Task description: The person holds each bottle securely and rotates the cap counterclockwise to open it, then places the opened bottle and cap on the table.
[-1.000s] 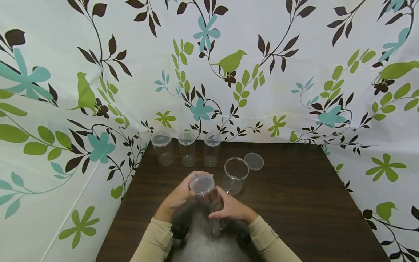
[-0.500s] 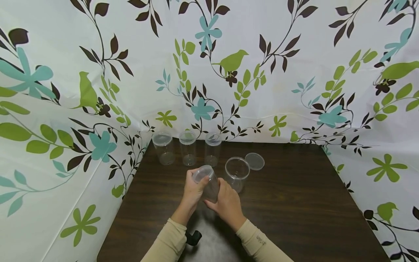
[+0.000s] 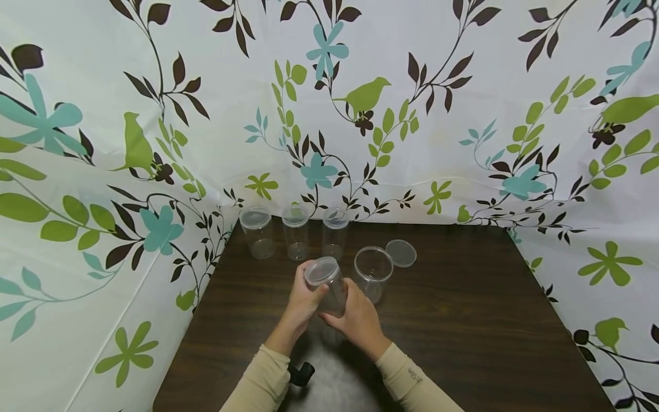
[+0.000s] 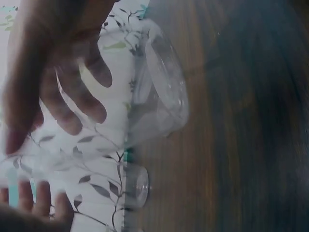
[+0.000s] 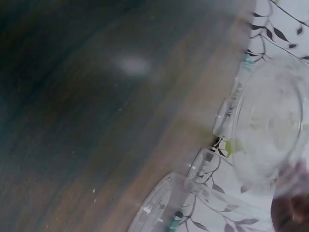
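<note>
A clear plastic jar (image 3: 333,289) with a translucent lid (image 3: 321,269) is held tilted over the table between both hands. My left hand (image 3: 305,297) grips its upper part, with the thumb along the side just below the lid. My right hand (image 3: 359,315) holds the lower part from the right, the thumb across the near side. In the left wrist view, the fingers of the left hand (image 4: 72,92) show through the clear wall of the jar (image 4: 166,82). The right wrist view catches the round end of the jar (image 5: 268,125) at its right edge.
An open clear jar (image 3: 372,280) stands just beyond the right hand, its loose lid (image 3: 401,253) lying behind it. Three lidded jars (image 3: 296,237) stand in a row at the back left of the dark wooden table (image 3: 463,320). A patterned cloth (image 3: 432,137) hangs behind.
Both hands have lifted the jar forward, away from the body, and closer together. Over the last half second the jar has tipped slightly more upright. The standing jars are unmoved.
</note>
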